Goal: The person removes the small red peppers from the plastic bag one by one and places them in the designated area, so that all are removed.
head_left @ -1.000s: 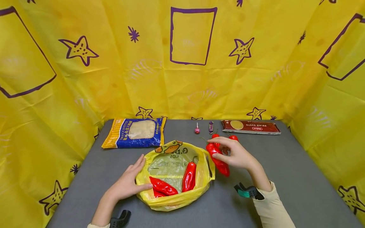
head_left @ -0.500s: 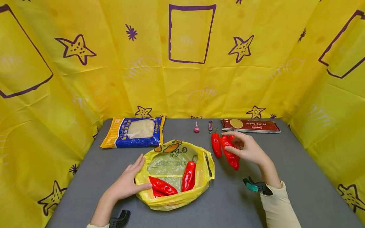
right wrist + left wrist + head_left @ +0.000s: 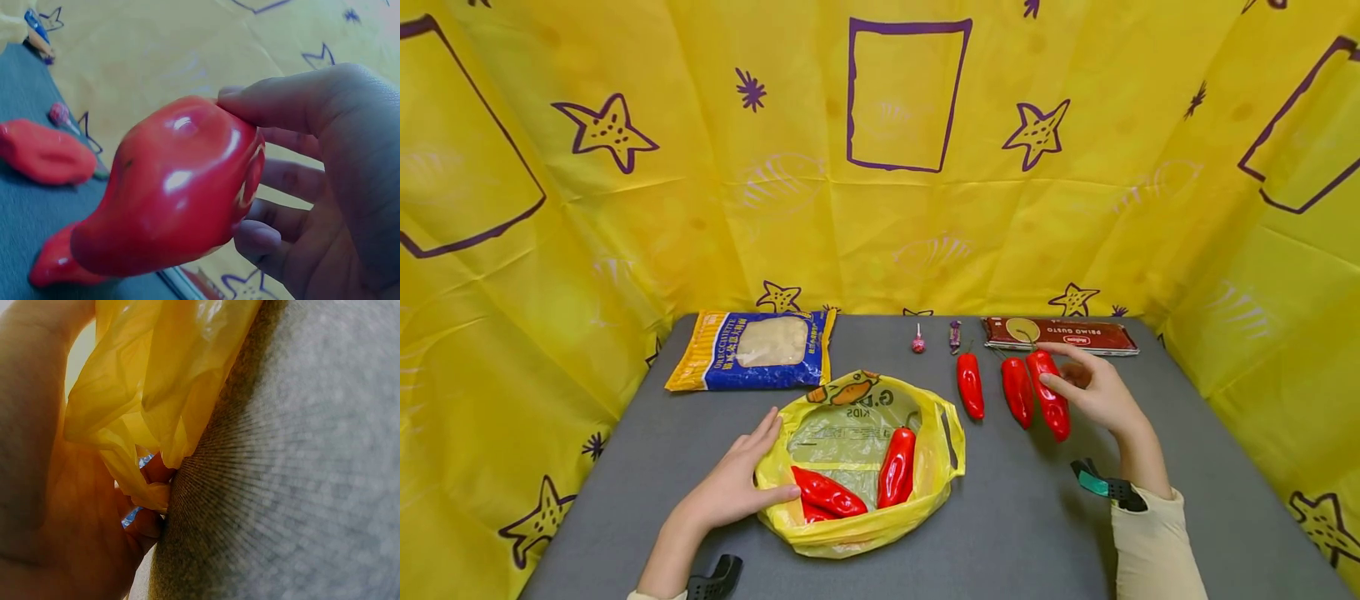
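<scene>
My right hand (image 3: pixel 1101 392) pinches a glossy red chili pepper (image 3: pixel 1049 398) by its upper part, at the right of the table. In the right wrist view, this pepper (image 3: pixel 169 187) fills the middle, thumb and fingertips on its stem-end sides. Just left of it lie two similar peppers, one close by (image 3: pixel 1017 392) and one farther off (image 3: pixel 970 386). My left hand (image 3: pixel 737 479) holds the left side of a yellow plastic bag (image 3: pixel 865 537), its thumb over the rim and the fingers outside. Several red peppers (image 3: pixel 897 467) lie inside the bag, partly hidden by its front wall.
A blue and yellow pasta packet (image 3: pixel 756 350) lies at the back left. Along the back are a lollipop (image 3: pixel 918 340), a small purple wrapped candy (image 3: pixel 955 336) and a long brown biscuit packet (image 3: pixel 1063 335). Yellow patterned cloth (image 3: pixel 910 242) encloses the grey table (image 3: pixel 1000 533).
My right hand has moved right with a pepper, away from the bag, past the two peppers lying on the table. The left hand and bag have stayed in place.
</scene>
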Demonstrator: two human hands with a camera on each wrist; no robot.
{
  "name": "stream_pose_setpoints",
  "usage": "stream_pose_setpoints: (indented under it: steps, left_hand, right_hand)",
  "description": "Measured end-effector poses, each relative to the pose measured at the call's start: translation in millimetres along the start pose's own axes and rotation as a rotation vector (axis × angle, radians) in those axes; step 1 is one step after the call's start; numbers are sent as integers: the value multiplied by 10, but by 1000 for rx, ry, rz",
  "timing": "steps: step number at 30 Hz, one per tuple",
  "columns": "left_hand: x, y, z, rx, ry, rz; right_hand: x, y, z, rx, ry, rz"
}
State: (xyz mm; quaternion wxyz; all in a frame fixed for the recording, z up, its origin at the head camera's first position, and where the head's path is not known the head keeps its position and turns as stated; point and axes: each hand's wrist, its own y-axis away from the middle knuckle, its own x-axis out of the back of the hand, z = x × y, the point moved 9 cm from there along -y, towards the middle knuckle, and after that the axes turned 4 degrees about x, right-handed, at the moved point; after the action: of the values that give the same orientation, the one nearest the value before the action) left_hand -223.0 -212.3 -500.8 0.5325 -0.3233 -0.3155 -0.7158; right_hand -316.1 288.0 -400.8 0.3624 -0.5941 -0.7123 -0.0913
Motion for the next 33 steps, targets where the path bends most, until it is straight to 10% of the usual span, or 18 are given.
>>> stream_pose_setpoints:
  steps: [16,33]
  left_hand:
    - [4,-10,-16,8,-4,-13]
    - [-9,-11,-28,16,0,-16]
  right_hand:
    - [75,155,727,-256,24,46]
    - [62,226,1143,-321,106,214]
